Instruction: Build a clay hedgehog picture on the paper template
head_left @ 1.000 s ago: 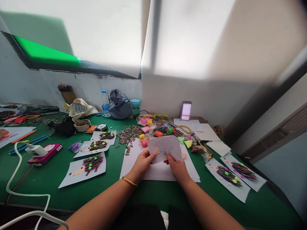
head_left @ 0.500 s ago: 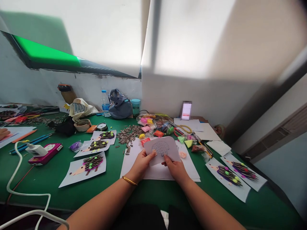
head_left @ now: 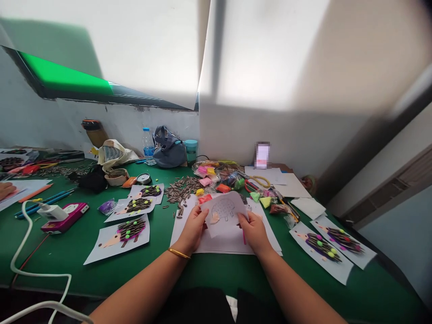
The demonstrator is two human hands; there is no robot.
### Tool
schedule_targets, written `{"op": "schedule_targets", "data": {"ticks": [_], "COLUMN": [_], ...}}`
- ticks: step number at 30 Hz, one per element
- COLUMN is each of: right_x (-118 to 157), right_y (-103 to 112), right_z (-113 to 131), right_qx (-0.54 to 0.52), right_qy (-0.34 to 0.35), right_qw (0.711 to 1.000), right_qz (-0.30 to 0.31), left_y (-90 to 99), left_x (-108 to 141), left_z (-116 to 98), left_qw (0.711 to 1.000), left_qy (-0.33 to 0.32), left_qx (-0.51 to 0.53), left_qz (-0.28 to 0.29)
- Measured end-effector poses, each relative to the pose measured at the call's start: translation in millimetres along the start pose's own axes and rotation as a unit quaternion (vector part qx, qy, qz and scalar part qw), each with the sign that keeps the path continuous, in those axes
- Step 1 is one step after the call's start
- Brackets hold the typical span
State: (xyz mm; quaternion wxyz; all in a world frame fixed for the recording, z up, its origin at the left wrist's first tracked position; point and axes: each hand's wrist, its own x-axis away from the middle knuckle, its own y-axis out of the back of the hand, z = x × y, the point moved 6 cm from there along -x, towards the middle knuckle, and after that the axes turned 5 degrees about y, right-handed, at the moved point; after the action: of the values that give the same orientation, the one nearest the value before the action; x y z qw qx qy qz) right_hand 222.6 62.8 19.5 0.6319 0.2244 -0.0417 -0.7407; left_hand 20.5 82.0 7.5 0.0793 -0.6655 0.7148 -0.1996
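A small sheet of paper [head_left: 221, 208] with a drawn hedgehog and a peach-coloured patch at its lower left is raised and tilted between my hands. My left hand [head_left: 193, 228] pinches its left edge. At the opposite edge, my right hand [head_left: 254, 228] grips it between thumb and fingers. Underneath lie larger white sheets [head_left: 209, 246], partly hidden by the drawing. Dark and pink bits show beneath the drawing near my right fingers, too small to make out. Just beyond my left hand is a pile of striped seeds [head_left: 183, 189].
Finished seed hedgehogs on paper lie left [head_left: 124, 236] and right [head_left: 320, 252]. Bagged coloured clay [head_left: 221, 177] and scissors [head_left: 259, 181] are behind the sheets. A magenta box [head_left: 70, 217] with a charger and white cable is at left. Another person's hand [head_left: 6, 190] shows at far left.
The drawing has moved slightly left and turned in my hands, uncovering its peach patch. My left hand has shifted left to the paper's edge, and my right hand has moved right to the other edge.
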Motion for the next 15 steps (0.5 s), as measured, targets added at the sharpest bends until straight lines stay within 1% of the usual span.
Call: {"op": "schedule_targets", "data": {"ticks": [2, 3, 4, 5, 6, 7, 8, 10, 11, 12, 13, 15], "right_x": [0, 0, 0, 0, -1, -2, -3, -3, -2, 0, 2, 8], "right_y": [-6, -9, -12, -14, -14, -10, -4, 11, 17, 20, 21, 17], "right_z": [2, 2, 3, 5, 6, 6, 5, 2, 0, -2, -4, -6], "right_qx": [0.015, 0.015, 0.010, 0.005, 0.004, 0.013, 0.034, 0.116, 0.172, 0.229, 0.283, 0.367], "right_qy": [0.012, 0.019, 0.028, 0.039, 0.050, 0.058, 0.063, 0.059, 0.054, 0.049, 0.049, 0.061], "right_qw": [0.999, 0.998, 0.996, 0.994, 0.992, 0.993, 0.995, 0.991, 0.984, 0.972, 0.958, 0.926], "right_qz": [0.037, 0.061, 0.086, 0.106, 0.112, 0.101, 0.076, 0.012, -0.005, -0.002, 0.016, 0.066], "left_y": [13.2, 18.2, 22.0, 24.2, 27.4, 30.8, 34.5, 40.3, 42.2, 42.6, 41.6, 36.0], "left_x": [1, 3, 5, 7, 10, 13, 17, 25, 29, 32, 36, 43], "left_z": [-8, -12, -17, -19, -20, -21, -23, -27, -28, -28, -28, -27], "left_qw": [0.997, 0.992, 0.984, 0.976, 0.966, 0.956, 0.944, 0.915, 0.902, 0.889, 0.877, 0.851], "left_qy": [-0.017, -0.031, -0.043, -0.042, -0.041, -0.048, -0.062, -0.099, -0.110, -0.117, -0.120, -0.123], "left_qx": [-0.067, -0.122, -0.171, -0.214, -0.253, -0.289, -0.325, -0.390, -0.417, -0.441, -0.463, -0.509], "left_qz": [-0.027, -0.025, -0.014, 0.012, 0.026, 0.029, 0.022, -0.012, -0.032, -0.044, -0.049, -0.041]}}
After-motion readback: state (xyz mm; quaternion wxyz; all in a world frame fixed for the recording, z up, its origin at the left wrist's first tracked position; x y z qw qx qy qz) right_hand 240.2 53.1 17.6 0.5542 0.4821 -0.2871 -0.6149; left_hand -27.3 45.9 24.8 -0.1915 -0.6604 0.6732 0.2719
